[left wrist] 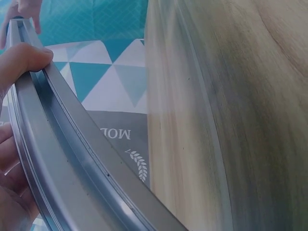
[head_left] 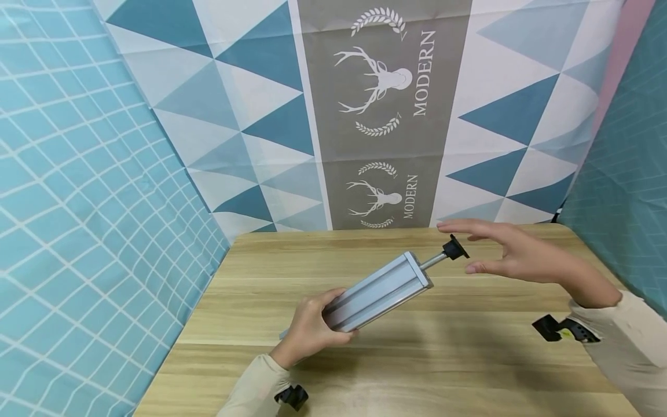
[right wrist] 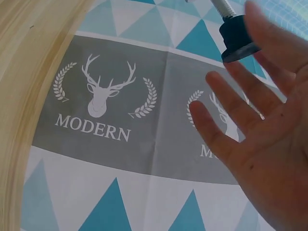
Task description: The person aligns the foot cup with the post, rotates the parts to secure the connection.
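One metal bar [head_left: 377, 292], held tilted over the table [head_left: 469, 359]; one rod [head_left: 432, 262] out of its far end, one black foot [head_left: 455, 248] on that. Two hands: left hand [head_left: 311, 324] has thumb and fingers wrapped round the bar toward its near end; right hand [head_left: 510, 252] empty, thumb and fingers spread wide about the foot, contact unclear. Palm [right wrist: 269, 159] faces the right wrist view; two black wrist mounts [head_left: 292, 397] show only from the head. Table pale wood. Behind, patterned cloth [head_left: 359, 147], two deer heads [head_left: 388, 79].
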`<action>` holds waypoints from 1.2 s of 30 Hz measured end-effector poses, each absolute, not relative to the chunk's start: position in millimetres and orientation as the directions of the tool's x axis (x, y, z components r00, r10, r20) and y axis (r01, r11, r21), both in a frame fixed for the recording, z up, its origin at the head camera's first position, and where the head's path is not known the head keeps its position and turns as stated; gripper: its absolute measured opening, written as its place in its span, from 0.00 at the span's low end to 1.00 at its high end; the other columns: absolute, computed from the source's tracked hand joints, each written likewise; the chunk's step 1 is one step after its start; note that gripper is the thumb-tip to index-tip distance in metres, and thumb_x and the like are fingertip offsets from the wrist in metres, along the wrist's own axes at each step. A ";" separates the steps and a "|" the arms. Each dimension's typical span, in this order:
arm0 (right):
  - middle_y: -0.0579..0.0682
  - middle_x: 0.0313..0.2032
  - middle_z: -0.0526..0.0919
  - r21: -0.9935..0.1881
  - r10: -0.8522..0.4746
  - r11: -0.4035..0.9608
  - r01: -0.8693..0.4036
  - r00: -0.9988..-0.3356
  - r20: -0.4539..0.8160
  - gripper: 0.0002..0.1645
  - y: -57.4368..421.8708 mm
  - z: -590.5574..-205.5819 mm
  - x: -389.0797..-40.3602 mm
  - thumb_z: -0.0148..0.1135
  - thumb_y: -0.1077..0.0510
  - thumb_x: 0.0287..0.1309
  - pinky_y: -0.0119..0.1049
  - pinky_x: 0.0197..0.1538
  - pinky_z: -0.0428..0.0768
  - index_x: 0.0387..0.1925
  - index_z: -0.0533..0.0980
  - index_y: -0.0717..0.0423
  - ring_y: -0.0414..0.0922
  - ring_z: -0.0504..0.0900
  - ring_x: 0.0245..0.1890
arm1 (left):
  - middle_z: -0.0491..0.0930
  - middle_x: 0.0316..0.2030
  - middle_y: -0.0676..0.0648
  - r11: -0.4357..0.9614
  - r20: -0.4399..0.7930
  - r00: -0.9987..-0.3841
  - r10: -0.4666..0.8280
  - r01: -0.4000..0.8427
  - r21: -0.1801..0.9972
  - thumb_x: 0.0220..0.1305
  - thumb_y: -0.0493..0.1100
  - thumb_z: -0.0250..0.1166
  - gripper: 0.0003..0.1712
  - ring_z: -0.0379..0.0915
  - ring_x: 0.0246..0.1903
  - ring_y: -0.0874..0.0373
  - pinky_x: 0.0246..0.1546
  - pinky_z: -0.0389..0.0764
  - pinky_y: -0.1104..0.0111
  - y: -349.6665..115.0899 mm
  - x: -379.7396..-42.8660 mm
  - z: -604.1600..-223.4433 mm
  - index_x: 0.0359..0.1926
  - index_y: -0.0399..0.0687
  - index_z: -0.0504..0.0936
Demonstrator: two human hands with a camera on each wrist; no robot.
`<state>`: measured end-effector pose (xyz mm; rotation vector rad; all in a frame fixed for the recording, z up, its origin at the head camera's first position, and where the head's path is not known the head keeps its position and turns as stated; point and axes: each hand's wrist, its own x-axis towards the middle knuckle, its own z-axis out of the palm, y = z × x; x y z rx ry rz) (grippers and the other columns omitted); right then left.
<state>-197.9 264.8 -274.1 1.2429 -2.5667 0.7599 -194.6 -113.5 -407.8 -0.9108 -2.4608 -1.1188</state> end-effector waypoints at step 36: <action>0.45 0.56 0.79 -0.323 -0.694 0.463 -0.825 -0.564 0.447 0.41 265.5 -276.3 -199.3 0.73 0.67 0.44 0.21 0.50 0.72 0.63 0.72 0.49 0.33 0.78 0.51 | 0.85 0.42 0.49 0.504 0.496 -0.751 0.435 0.660 0.557 0.35 0.47 0.80 0.39 0.81 0.35 0.63 0.34 0.79 0.71 -113.7 -194.1 -405.9 0.54 0.48 0.80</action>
